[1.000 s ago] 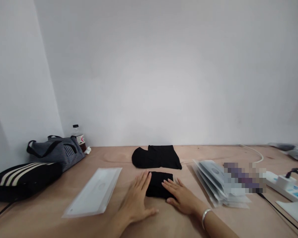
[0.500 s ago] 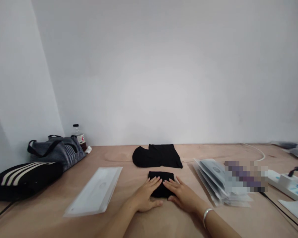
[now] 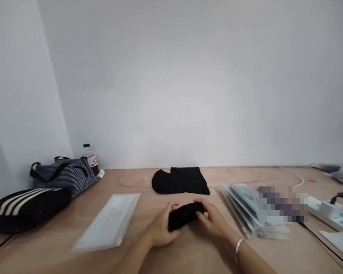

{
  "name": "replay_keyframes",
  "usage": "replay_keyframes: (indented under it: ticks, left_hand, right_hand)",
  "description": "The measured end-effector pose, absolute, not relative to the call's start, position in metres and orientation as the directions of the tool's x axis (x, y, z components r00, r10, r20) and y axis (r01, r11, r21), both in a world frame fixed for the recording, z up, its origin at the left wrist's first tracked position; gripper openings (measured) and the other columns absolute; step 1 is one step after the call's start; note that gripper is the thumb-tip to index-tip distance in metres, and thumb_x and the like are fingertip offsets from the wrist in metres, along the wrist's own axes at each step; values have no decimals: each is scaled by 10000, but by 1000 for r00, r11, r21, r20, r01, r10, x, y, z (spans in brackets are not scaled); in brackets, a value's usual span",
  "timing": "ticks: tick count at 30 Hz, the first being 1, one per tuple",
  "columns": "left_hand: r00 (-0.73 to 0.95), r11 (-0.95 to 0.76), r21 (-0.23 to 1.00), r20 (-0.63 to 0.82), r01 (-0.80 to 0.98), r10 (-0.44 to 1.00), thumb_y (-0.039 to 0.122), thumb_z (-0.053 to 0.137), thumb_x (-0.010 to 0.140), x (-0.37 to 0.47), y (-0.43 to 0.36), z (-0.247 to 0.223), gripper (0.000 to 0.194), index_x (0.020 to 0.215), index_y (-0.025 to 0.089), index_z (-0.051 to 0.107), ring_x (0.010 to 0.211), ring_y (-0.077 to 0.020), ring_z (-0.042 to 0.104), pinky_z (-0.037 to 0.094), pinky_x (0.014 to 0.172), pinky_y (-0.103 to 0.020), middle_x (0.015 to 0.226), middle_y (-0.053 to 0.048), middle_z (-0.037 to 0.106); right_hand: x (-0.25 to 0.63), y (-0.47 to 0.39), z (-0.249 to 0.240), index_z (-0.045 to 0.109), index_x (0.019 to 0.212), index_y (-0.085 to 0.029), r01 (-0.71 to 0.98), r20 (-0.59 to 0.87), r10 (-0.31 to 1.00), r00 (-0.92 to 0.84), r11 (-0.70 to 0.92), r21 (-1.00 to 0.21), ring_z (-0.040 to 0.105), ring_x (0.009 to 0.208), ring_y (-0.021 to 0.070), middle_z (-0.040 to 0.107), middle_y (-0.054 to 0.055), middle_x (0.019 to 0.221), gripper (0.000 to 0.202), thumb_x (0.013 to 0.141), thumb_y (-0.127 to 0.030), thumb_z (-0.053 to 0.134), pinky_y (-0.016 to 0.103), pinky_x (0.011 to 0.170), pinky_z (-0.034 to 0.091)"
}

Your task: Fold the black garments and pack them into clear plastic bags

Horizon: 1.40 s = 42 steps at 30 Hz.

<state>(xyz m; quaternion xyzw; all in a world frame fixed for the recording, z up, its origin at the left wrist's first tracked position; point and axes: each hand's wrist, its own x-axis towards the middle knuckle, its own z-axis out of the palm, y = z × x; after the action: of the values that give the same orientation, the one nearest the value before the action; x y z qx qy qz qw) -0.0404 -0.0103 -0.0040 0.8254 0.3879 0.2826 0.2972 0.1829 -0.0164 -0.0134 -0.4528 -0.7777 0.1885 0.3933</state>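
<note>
My left hand (image 3: 162, 226) is curled around the left end of a folded black cloth (image 3: 185, 215), its thumb along the near side. The right end is pinched between the thumb and fingers of my right hand (image 3: 213, 220), which has a silver bangle at the wrist. The cloth is a thick, narrow bundle, its right end a little farther back than its left. Just behind it, a second black cloth (image 3: 183, 180) lies flat, with a rounded lobe at its left like a sock's foot.
To the left lies a translucent plastic bag (image 3: 110, 220); several more bags (image 3: 246, 201) are stacked to the right. A striped handbag (image 3: 65, 173), a black bag (image 3: 31, 209) and a bottle (image 3: 90, 158) stand far left. A power strip (image 3: 338, 219) and cables occupy the right.
My hands were flat on the folded cloth with fingers spread. Now they grip its two ends, and the cloth has become a narrower, thicker bundle.
</note>
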Motion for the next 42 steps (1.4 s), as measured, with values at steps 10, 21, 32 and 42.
replay_keyframes:
  ticks: [10, 21, 32, 42]
  left_hand:
    - [205, -263, 888, 197, 378, 959, 300, 463, 777, -29, 12, -27, 319, 1057, 147, 467, 973, -202, 558, 446, 824, -318, 1047, -92, 597]
    - [499, -623, 274, 406, 732, 766, 304, 295, 893, -29, -2, -25, 399, 1262, 184, 388, 1230, -204, 300, 254, 1013, -382, 1333, -58, 382]
    - [542, -540, 223, 59, 812, 838, 387, 199, 905, -25, -3, -31, 547, 1350, 70, 182, 1290, -220, 112, 149, 1040, -367, 1413, -105, 157]
    - [400, -473, 448, 252, 759, 881, 389, 253, 894, -28, 4, -40, 507, 1297, 92, 333, 1244, -192, 282, 251, 1012, -325, 1359, -103, 331]
  right_hand:
    - [172, 9, -45, 488, 1018, -146, 594, 300, 954, -11, 247, -765, 570, 599, 180, 593, 28, 651, 350, 835, -401, 333, 274, 543, 421]
    - [177, -9, -23, 456, 1203, -189, 790, 454, 803, -386, 542, -287, 386, 1152, 218, 474, 91, 1234, 423, 879, -416, 308, 386, 967, 257]
    - [173, -11, -32, 141, 1339, -351, 771, 89, 818, -568, 567, -289, 95, 1282, 251, 112, 41, 1421, 505, 873, -541, 185, 565, 977, 66]
    - [168, -20, -18, 320, 1272, -399, 844, 174, 861, -478, 505, -182, 347, 1170, 265, 328, 47, 1356, 446, 848, -535, 292, 553, 938, 154]
